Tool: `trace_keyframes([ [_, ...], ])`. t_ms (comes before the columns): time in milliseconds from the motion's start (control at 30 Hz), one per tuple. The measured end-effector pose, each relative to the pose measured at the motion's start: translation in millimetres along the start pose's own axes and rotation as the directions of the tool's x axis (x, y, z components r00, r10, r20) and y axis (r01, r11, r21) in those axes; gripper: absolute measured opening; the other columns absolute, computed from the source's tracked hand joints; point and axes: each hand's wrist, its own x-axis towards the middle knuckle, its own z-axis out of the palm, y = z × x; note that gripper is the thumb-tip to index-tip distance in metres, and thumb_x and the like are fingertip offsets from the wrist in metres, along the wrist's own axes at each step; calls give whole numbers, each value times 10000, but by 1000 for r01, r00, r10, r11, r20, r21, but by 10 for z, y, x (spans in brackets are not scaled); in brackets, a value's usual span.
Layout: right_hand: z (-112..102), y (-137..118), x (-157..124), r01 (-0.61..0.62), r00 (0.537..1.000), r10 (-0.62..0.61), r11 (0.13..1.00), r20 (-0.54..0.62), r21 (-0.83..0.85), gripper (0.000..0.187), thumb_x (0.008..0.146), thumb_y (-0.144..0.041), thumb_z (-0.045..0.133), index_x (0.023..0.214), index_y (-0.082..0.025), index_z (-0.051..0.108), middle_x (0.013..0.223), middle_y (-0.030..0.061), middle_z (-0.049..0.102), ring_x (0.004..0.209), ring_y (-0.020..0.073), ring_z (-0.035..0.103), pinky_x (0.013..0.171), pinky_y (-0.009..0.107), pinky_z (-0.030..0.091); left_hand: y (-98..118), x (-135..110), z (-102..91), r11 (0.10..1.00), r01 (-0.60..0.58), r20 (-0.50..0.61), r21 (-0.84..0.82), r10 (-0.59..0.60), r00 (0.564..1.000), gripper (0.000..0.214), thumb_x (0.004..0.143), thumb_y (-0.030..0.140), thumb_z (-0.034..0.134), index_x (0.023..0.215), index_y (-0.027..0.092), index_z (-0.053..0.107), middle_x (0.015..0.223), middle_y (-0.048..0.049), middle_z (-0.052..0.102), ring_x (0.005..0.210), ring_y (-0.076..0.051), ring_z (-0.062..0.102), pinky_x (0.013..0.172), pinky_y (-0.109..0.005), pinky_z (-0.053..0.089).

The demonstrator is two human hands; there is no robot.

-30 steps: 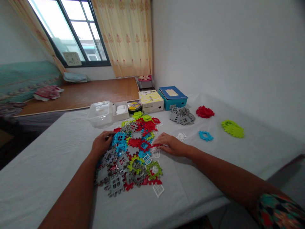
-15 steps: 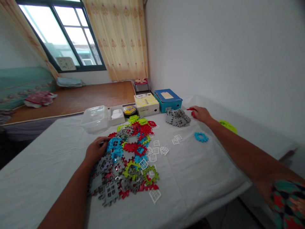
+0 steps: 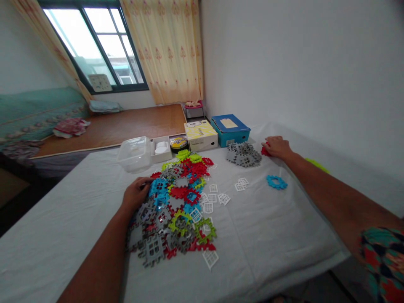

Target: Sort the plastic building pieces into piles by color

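A pile of interlocking plastic building pieces [image 3: 176, 192] in red, blue, grey and green lies mid-table. Along its left side rests my left hand [image 3: 138, 194], fingers reaching to the blue pieces [image 3: 158, 191] and loosely apart from the thumb. Farther off at the right, my right hand [image 3: 277, 147] has its fingers closed on a red plastic building piece [image 3: 265, 149], which they partly cover. Just left of it is a mound of grey building pieces [image 3: 243, 154]. A blue ring-shaped piece [image 3: 277, 182] lies nearer me, below my right forearm.
White lattice window pieces [image 3: 212, 198] are scattered right of the pile. At the back stand a clear plastic tub [image 3: 135, 153], a white tray [image 3: 161, 155], a round tin [image 3: 179, 144], a yellow box [image 3: 201, 134] and a blue box [image 3: 230, 129]. A wall borders the right.
The view has shifted, so everything sits a little farther right. My right fingers have drawn in over the red piece. My left hand stays by the pile.
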Motion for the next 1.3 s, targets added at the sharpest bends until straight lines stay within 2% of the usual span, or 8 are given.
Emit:
trace_keyframes([
  [133, 43, -591, -54, 250, 967, -253, 963, 15, 96, 310, 939, -322, 502, 1168, -160, 635, 1224, 130, 633, 1140, 273, 523, 965, 437, 429, 23, -7, -9, 1000, 13, 29, -22, -13, 999, 359, 776, 391, 465, 979, 234, 717, 1067, -30, 697, 844, -184, 685, 816, -285, 540],
  [233, 98, -1252, -288, 553, 812, -583, 786, 31, 275, 310, 925, -282, 522, 1186, -152, 627, 1191, 109, 661, 1116, 245, 543, 1002, 410, 413, 22, -9, -14, 1000, -4, 21, -15, 4, 1000, 352, 777, 372, 467, 979, 235, 721, 1058, -33, 700, 898, -199, 678, 836, -301, 535],
  [333, 180, -1815, -547, 664, 673, -734, 653, 91, 365, 380, 875, -242, 600, 1249, -175, 594, 1268, 109, 621, 1151, 247, 527, 977, 412, 433, 25, -11, -9, 1000, -15, 12, -10, 15, 1000, 348, 777, 345, 463, 981, 245, 727, 1046, -27, 702, 924, -202, 671, 838, -299, 531],
  [500, 351, -2196, -656, 603, 691, -706, 681, 155, 415, 409, 827, -188, 655, 1231, -149, 603, 1254, 147, 618, 1138, 258, 550, 964, 423, 446, 16, -11, 20, 1000, 11, 20, -20, -11, 1000, 347, 788, 337, 461, 992, 252, 728, 1059, -22, 695, 912, -190, 670, 841, -295, 524],
  [767, 273, -2144, -726, 608, 671, -739, 596, 62, 524, 229, 907, -166, 530, 1067, -183, 693, 1080, 107, 689, 1025, 213, 613, 927, 355, 466, -20, -3, 32, 1000, -17, 18, -2, 17, 1000, 340, 804, 316, 449, 994, 250, 724, 1065, -24, 697, 977, -201, 649, 889, -314, 497],
  [967, 208, -1887, -750, 491, 774, -626, 688, 94, 534, 212, 877, -168, 586, 1058, -198, 694, 1034, 91, 678, 917, 180, 635, 823, 294, 481, -13, 10, 18, 1000, -15, 20, -11, 16, 1000, 364, 787, 357, 453, 1002, 247, 726, 1055, -27, 704, 941, -200, 669, 848, -292, 523],
  [1167, 173, -1296, -497, 173, 969, -244, 776, 36, 606, 145, 835, -274, 632, 943, -180, 655, 887, 43, 717, 766, 161, 651, 744, 283, 490, -50, 36, 8, 1000, -29, 11, 0, 29, 1000, 369, 776, 419, 452, 955, 240, 722, 1045, -40, 710, 919, -218, 679, 823, -306, 539],
  [1300, 103, -611, -294, 17, 991, 57, 843, -121, 538, 169, 832, -297, 578, 932, -187, 658, 905, 59, 712, 814, 185, 645, 783, 315, 489, -90, 46, 5, 999, -32, 18, 22, 31, 999, 395, 785, 445, 433, 963, 239, 719, 1044, -56, 712, 936, -242, 679, 815, -338, 541],
])
